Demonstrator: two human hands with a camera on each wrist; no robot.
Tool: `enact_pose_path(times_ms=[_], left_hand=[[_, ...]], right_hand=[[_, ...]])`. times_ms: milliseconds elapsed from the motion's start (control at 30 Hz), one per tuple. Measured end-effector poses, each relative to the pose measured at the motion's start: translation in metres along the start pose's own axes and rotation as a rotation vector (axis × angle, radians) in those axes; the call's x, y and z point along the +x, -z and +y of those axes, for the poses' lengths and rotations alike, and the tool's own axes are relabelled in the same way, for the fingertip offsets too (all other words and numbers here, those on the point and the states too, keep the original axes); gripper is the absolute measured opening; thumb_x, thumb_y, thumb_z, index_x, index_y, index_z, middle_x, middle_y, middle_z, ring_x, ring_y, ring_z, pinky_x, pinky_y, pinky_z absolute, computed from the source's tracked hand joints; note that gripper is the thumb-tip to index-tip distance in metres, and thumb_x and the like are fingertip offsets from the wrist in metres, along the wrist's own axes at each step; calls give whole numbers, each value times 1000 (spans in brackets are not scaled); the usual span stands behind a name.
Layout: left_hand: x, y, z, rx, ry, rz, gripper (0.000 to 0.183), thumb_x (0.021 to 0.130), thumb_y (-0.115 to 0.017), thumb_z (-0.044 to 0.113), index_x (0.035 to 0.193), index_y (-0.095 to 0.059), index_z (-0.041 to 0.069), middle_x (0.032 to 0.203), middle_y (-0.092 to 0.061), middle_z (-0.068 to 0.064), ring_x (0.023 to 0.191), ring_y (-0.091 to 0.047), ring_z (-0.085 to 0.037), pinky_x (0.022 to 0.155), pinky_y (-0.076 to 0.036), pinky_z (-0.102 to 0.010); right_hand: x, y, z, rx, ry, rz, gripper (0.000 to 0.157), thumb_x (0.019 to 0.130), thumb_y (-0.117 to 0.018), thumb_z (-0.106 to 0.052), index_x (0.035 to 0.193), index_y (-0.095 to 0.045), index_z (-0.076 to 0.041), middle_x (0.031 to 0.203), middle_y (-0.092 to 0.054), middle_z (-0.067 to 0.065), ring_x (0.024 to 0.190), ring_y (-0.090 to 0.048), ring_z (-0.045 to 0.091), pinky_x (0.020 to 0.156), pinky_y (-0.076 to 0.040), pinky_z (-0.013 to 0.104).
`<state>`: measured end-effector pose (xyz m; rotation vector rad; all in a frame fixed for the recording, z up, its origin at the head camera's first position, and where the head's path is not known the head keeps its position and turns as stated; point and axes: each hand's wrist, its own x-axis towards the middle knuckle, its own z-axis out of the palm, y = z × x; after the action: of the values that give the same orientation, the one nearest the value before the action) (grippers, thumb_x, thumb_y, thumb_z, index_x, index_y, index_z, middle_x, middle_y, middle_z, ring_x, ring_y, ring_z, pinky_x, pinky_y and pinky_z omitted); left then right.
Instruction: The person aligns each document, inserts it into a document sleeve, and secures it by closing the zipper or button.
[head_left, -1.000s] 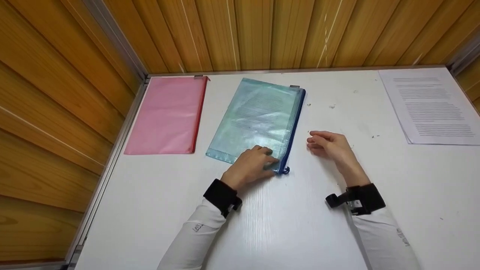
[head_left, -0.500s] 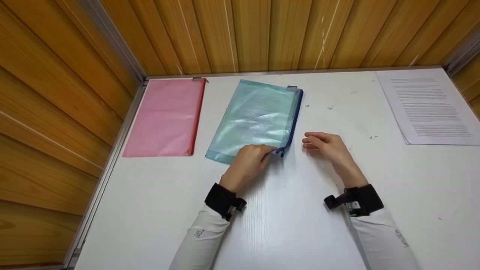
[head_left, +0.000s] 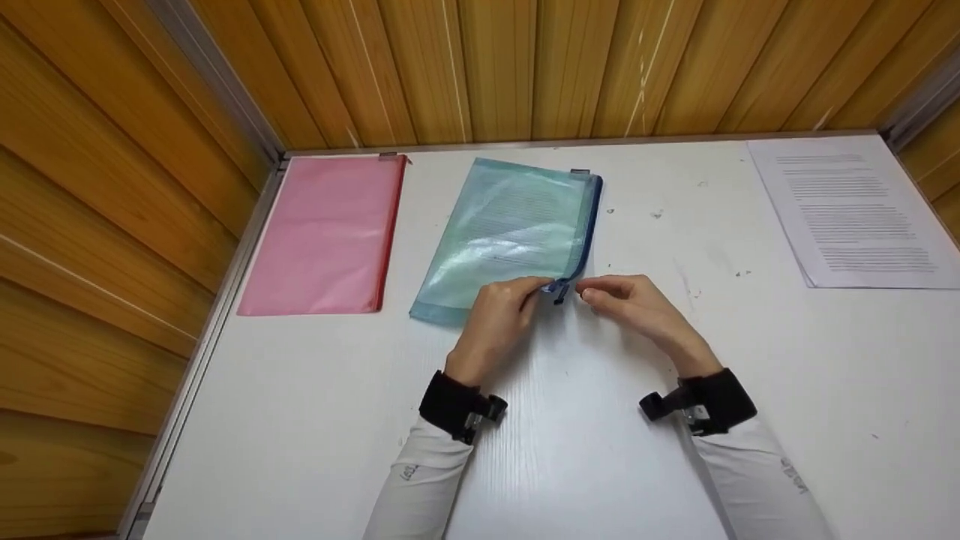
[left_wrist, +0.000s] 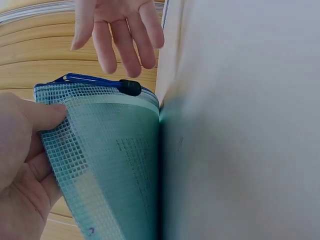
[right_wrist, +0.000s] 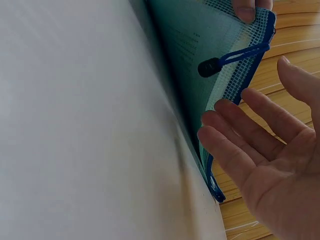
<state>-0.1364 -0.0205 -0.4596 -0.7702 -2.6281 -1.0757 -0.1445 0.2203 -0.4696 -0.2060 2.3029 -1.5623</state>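
Observation:
A teal mesh zipper pouch (head_left: 510, 225) with printed paper inside lies in the middle of the table, its near right corner lifted. My left hand (head_left: 499, 322) pinches that corner between thumb and fingers. From the corner hangs a blue cord zipper pull (left_wrist: 100, 82) with a dark end, loose over the mesh in both wrist views. My right hand (head_left: 634, 315) is just to the right of the corner, fingertips close to the blue zipper edge. In the right wrist view its fingers (right_wrist: 250, 130) are extended and spread, holding nothing.
A pink zipper pouch (head_left: 322, 236) with a red zipper edge lies flat at the left. Printed sheets (head_left: 862, 214) lie in a stack at the far right. Wood-grain panels (head_left: 495, 67) stand behind and left of the white table (head_left: 585, 450).
My left hand has taken hold of the pouch's near right corner and raised it, bending the zipper edge up. My right hand has moved left, close to that corner.

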Motion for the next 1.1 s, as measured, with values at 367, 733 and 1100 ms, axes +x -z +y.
enact_pose_path(times_ms=[367, 733, 1100], left_hand=[[1, 3, 0, -14, -13, -4, 25, 98, -57, 6, 116, -73, 12, 111, -76, -1, 105, -72, -12, 91, -56, -23], [2, 7, -4, -62, 56, -12, 23, 99, -58, 8, 114, -74, 12, 110, -76, -1, 105, -72, -12, 92, -56, -24], [0, 5, -10, -27, 28, -3, 22, 98, -58, 9, 111, -75, 12, 106, -77, -2, 100, -73, -14, 86, -58, -27]], right_hand=[[10, -16, -3, -24, 73, -71, 47, 88, -75, -20, 128, -64, 0, 128, -67, 19, 126, -60, 33, 96, -49, 17], [15, -32, -4, -36, 111, -40, 35, 88, -73, -17, 119, -70, -1, 118, -71, 21, 98, -67, 4, 88, -50, 17], [12, -32, -7, 133, 91, -29, 34, 93, -68, -11, 117, -65, 13, 101, -74, 16, 83, -70, 4, 80, -60, 29]])
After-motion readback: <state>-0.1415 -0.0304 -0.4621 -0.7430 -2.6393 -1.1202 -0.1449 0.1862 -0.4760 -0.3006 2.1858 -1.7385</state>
